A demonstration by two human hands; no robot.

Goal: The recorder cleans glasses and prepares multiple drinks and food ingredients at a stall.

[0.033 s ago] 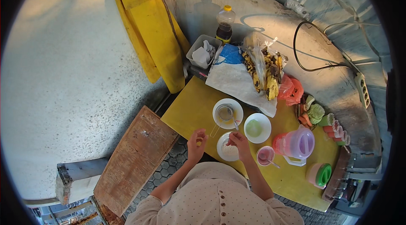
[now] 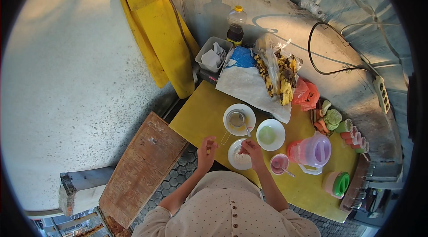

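Observation:
My right hand (image 2: 252, 150) hovers over a small white bowl of pale flour (image 2: 238, 160) at the near edge of the yellow table (image 2: 200, 112). Its fingers are bunched together, and I cannot make out anything in them. My left hand (image 2: 206, 152) rests just left of that bowl at the table's edge, fingers loosely apart and holding nothing. Behind the flour bowl stands a white bowl with a metal sieve (image 2: 238, 120) in it. To its right is a white bowl of green liquid (image 2: 270, 134).
A pink cup with a spoon (image 2: 279, 164), a pink pitcher (image 2: 312, 151) and a green-lidded tub (image 2: 338, 183) stand to the right. Bananas (image 2: 278, 74), a white sack (image 2: 249, 87), a bottle (image 2: 235, 25) and a grey tub (image 2: 211, 54) lie behind. A wooden board (image 2: 138, 170) leans at the left.

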